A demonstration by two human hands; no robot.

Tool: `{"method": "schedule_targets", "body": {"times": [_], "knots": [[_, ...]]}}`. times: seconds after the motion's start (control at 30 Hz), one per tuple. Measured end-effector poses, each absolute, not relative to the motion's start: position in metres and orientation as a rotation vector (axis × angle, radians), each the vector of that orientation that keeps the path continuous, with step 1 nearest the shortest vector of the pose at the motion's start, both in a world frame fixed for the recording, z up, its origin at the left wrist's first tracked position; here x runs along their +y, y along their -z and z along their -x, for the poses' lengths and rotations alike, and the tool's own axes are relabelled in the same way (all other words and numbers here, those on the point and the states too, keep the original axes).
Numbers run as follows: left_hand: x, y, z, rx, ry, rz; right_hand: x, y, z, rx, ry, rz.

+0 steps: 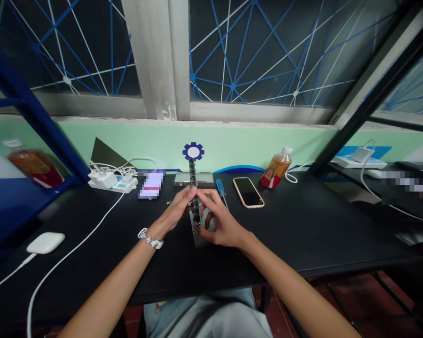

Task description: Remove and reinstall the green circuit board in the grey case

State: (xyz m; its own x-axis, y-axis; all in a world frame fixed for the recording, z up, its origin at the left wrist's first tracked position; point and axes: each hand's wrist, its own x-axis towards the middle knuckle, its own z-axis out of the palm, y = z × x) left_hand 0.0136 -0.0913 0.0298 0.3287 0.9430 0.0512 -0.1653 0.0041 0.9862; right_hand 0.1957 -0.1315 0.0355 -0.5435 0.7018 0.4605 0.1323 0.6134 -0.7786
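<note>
Both hands hold a circuit board (192, 172), seen nearly edge-on as a narrow dark strip with small parts along it. It stands tilted over a grey metal plate (201, 240) on the desk. My left hand (178, 209) closes its fingertips on the board's left side, its wrist wearing a silver watch. My right hand (223, 220) grips from the right, with curled fingers near the middle and thumb by the near end. Behind the board lies a flat silver metal piece (206, 178). A blue-handled screwdriver (220, 188) rests just beyond my right hand.
On the black desk (303, 225), a phone (248, 192) and a drink bottle (276, 167) stand to the right. A lit phone (151, 184), a white power strip (114, 182) with cables, and a white charging case (46, 242) are left. Tiny loose pieces lie near my left hand.
</note>
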Motion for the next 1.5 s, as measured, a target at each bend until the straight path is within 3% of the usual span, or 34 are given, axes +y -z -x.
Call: {"method": "schedule_targets", "body": {"times": [0.27,0.5,0.8,1.5], "knots": [[-0.091,-0.023,-0.015,0.854,-1.081,-1.215,-0.125,-0.038,-0.207,-2.075,-0.816,0.571],[-0.090,-0.022,-0.017,0.798,-1.125,-1.257,-0.117,-0.033,-0.213,-2.055,-0.421,0.489],[-0.085,-0.025,-0.017,0.855,-1.182,-1.180,-0.131,-0.041,-0.209,-2.117,-0.234,0.590],[-0.085,-0.029,-0.017,0.881,-1.207,-1.128,-0.136,-0.033,-0.203,-2.230,-0.339,0.624]]}}
